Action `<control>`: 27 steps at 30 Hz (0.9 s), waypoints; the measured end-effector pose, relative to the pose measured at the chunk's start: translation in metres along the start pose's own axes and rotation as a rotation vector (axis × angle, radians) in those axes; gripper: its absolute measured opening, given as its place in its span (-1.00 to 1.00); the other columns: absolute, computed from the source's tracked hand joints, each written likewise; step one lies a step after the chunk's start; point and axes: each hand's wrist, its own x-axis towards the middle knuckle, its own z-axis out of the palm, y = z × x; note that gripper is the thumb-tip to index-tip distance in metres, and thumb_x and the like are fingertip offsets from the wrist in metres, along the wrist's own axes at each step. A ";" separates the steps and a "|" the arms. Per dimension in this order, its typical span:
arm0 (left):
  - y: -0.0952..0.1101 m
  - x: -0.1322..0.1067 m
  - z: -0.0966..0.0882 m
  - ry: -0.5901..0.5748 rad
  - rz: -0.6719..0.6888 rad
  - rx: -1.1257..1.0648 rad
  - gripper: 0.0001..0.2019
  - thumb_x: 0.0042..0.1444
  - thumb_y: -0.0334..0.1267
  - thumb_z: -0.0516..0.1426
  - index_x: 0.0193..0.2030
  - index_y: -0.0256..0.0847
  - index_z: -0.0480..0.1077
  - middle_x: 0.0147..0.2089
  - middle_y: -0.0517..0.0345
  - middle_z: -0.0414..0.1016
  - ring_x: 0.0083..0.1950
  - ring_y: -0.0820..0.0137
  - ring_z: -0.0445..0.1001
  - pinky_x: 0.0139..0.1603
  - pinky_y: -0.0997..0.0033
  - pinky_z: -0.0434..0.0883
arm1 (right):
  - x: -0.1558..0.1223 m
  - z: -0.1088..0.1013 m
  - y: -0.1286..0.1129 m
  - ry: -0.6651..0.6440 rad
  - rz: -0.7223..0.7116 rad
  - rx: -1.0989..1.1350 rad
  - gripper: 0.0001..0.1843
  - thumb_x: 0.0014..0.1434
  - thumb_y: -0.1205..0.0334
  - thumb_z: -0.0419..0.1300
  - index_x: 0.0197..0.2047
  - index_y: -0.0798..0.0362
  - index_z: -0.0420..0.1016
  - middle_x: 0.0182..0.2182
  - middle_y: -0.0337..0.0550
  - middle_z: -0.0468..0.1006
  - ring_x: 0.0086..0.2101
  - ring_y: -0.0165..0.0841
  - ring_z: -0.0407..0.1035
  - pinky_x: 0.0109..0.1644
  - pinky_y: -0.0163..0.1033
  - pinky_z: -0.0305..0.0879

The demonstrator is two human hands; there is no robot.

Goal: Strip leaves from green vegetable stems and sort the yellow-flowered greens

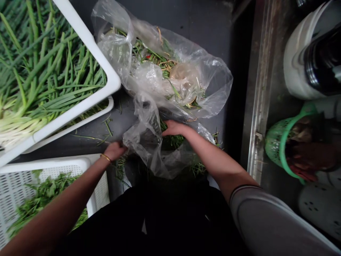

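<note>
A clear plastic bag (145, 131) lies crumpled and open in front of my body. At its left edge, my left hand (116, 150), with a thin gold-coloured bracelet at the wrist, is closed on the plastic. My right hand (172, 128) is inside the bag's mouth, closed around some green leafy stalks (174, 141); its fingertips are partly hidden by greens and plastic. Just beyond sits a larger clear plastic bag (213, 85) with cut stalks, yellowed scraps and a small red bit in it.
Scallions fill a white crate (112, 76) at upper left, stacked over another white rim. Below it, a white perforated basket (99, 185) holds leafy greens. Loose stalks (108, 128) litter the floor. To the right are a metal ledge (257, 106), a green colander (282, 145) and a white bucket (293, 64).
</note>
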 end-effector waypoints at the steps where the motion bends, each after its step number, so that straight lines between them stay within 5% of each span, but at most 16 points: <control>1: 0.014 -0.002 -0.007 0.112 0.043 0.025 -0.45 -0.07 -0.19 0.19 0.06 -0.45 0.28 0.00 -0.18 0.41 0.08 0.04 0.31 -0.06 0.23 0.34 | 0.001 0.003 -0.004 0.013 -0.010 -0.032 -0.47 -0.10 0.24 0.27 0.01 0.07 0.40 -0.10 -0.19 0.52 -0.13 -0.32 0.41 -0.10 -0.35 0.29; 2: 0.029 -0.005 -0.013 0.227 0.154 0.018 -0.32 -0.03 -0.16 0.17 0.20 -0.44 0.11 0.14 -0.23 0.28 0.14 0.09 0.26 -0.02 0.25 0.33 | 0.001 0.008 -0.010 0.014 -0.016 -0.070 -0.46 -0.10 0.24 0.27 0.02 0.08 0.40 -0.10 -0.16 0.52 -0.13 -0.30 0.41 -0.11 -0.34 0.29; 4: 0.060 -0.012 -0.017 0.252 0.395 -0.003 -0.13 -0.02 -0.13 0.17 0.33 -0.36 -0.19 0.27 -0.24 0.09 0.18 0.15 0.22 -0.02 0.27 0.36 | 0.002 0.021 -0.021 0.002 -0.014 -0.158 -0.45 -0.11 0.20 0.26 0.01 0.10 0.40 -0.12 -0.11 0.53 -0.15 -0.24 0.42 -0.16 -0.31 0.30; 8: 0.079 -0.017 -0.008 0.154 0.499 0.355 -0.21 -0.06 -0.30 0.16 0.32 -0.22 -0.11 0.26 -0.15 0.10 0.17 0.08 0.24 0.11 0.12 0.26 | -0.006 0.039 -0.032 0.006 -0.021 -0.324 -0.48 -0.10 0.15 0.21 -0.01 0.03 0.41 -0.16 -0.09 0.54 -0.19 -0.19 0.43 -0.24 -0.28 0.30; 14: 0.026 -0.011 -0.010 0.134 0.489 0.482 -0.27 -0.11 -0.40 0.06 0.28 -0.19 -0.02 0.11 -0.05 0.24 0.13 0.12 0.28 0.11 0.13 0.27 | -0.043 0.018 -0.008 -0.014 -0.067 -0.371 -0.54 -0.09 0.19 0.19 -0.05 -0.01 0.43 -0.26 -0.17 0.56 -0.28 -0.28 0.43 -0.32 -0.35 0.21; 17: 0.025 -0.014 -0.017 0.120 0.473 0.509 -0.35 -0.13 -0.43 0.04 0.20 -0.27 0.11 0.03 -0.06 0.31 0.07 0.16 0.31 0.10 0.19 0.29 | -0.055 0.015 0.001 -0.034 -0.101 -0.388 -0.54 -0.08 0.18 0.20 -0.03 -0.03 0.42 -0.27 -0.18 0.56 -0.28 -0.29 0.42 -0.32 -0.35 0.19; 21: 0.033 -0.017 -0.034 0.316 0.451 0.546 -0.37 -0.13 -0.47 0.03 0.19 -0.35 0.13 0.08 -0.06 0.31 0.14 0.20 0.26 0.17 0.22 0.22 | -0.060 0.021 0.007 -0.091 -0.051 -0.464 -0.55 -0.09 0.23 0.19 -0.04 -0.03 0.43 -0.27 -0.13 0.56 -0.27 -0.23 0.44 -0.30 -0.30 0.22; 24: 0.027 -0.016 -0.047 0.404 0.223 0.602 -0.37 -0.10 -0.46 0.03 0.21 -0.35 0.14 0.08 -0.11 0.33 0.10 0.12 0.31 0.08 0.15 0.30 | -0.071 0.022 0.009 0.030 -0.050 -0.445 -0.59 -0.07 0.23 0.19 -0.08 -0.01 0.42 -0.27 -0.12 0.55 -0.25 -0.22 0.44 -0.24 -0.26 0.27; 27: 0.023 -0.018 -0.043 0.337 0.029 0.681 -0.46 -0.03 -0.41 0.03 0.16 -0.38 0.20 -0.01 -0.17 0.40 -0.04 0.09 0.41 -0.06 0.12 0.36 | -0.092 0.015 0.005 0.238 -0.163 -0.194 -0.72 0.02 0.17 0.15 -0.16 0.03 0.41 -0.25 -0.13 0.53 -0.22 -0.29 0.42 -0.16 -0.24 0.31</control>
